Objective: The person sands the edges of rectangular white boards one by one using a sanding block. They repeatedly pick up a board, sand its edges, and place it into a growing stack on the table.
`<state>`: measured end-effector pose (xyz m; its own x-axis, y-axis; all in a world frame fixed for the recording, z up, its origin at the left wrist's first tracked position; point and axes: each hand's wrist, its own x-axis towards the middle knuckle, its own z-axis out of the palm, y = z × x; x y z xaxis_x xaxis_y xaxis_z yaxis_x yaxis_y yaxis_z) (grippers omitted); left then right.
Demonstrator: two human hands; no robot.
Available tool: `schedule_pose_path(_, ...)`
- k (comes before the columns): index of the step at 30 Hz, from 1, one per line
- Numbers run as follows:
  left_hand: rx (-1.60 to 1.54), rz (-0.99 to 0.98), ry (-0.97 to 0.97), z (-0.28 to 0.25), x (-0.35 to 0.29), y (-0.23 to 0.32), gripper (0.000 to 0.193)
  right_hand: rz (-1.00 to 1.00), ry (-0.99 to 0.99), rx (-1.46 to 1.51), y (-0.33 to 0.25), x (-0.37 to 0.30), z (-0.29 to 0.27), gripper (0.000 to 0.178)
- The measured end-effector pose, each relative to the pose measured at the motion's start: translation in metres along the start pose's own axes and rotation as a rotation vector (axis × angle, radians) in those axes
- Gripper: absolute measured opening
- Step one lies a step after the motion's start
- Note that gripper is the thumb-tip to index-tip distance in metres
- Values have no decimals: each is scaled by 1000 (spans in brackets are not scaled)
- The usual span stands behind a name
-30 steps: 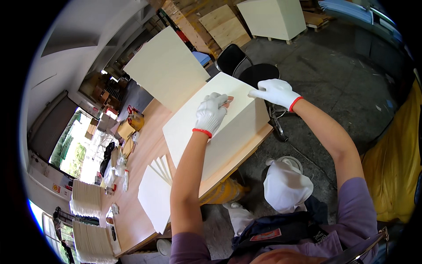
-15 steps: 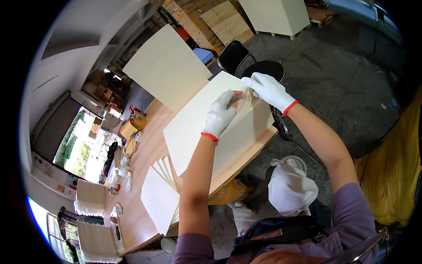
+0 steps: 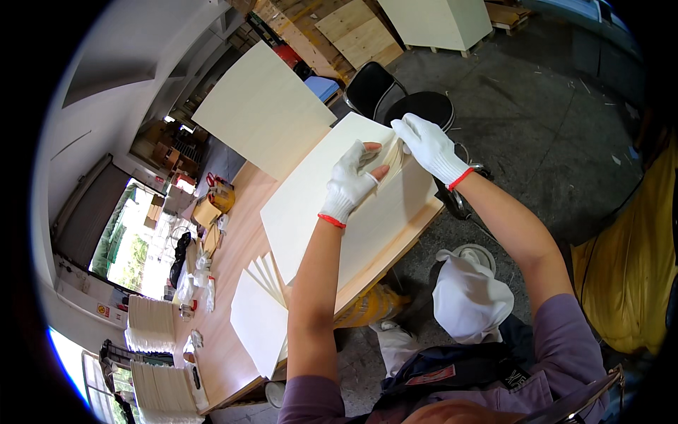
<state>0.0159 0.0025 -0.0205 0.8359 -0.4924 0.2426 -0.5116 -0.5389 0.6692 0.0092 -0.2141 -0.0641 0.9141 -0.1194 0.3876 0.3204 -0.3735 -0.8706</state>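
- Pale cream sheets [image 3: 304,201] make a thick stack on the surface [image 3: 244,222], right by the edge near the person.
- The left hand [image 3: 349,185] is over the top of the stack. Its fingers are loose and spread, with a gap between the thumb and the next finger. Those two tips are bare and poke out of the glove.
- The right hand [image 3: 427,147] is at the far right corner of the stack. Its fingers are pinched on the edges of some sheets, which bend up between the two hands.
- Both hands wear white gloves with red cuffs.
- A small pile [image 3: 258,318] of white sheets lies on the surface, next to the left forearm. Its top end is spread like a fan.
- A big pale block [image 3: 265,113] stands behind the stack. One flat side shows.
- A yellow tub [image 3: 222,198] with red handles poking out is farther back on the left.
- Two more piles of sheets, an upper pile [image 3: 150,324] and a lower pile [image 3: 164,392], sit at the far left.
- A black chair [image 3: 420,109] is on the floor [image 3: 526,152], just past the right hand.
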Motion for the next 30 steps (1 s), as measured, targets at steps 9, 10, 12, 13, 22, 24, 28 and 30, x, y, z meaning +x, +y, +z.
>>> schedule_pose_path(9,-29,2,-14,-2,0,1,55,-9,8,12,1,-3,0,55)
schedule_pose_path(10,-30,6,-16,-2,0,1,56,-11,11,13,2,-2,0,55)
schedule_pose_path(12,-41,20,-27,-3,-1,0,52,-16,11,20,1,-2,0,56)
schedule_pose_path(13,-47,27,-33,-4,-1,-1,50,-16,5,23,1,-2,0,56)
schedule_pose_path(22,90,-50,-3,-1,-6,20,31,-3,-15,20,5,-1,-3,55)
schedule_pose_path(24,162,-34,29,1,-9,19,31,12,-28,18,-1,-2,-2,54)
schedule_pose_path(28,126,-31,60,1,-8,12,38,20,-34,42,-3,-3,-1,54)
schedule_pose_path(30,117,-15,56,1,-6,8,37,15,-26,53,-1,-3,-1,53)
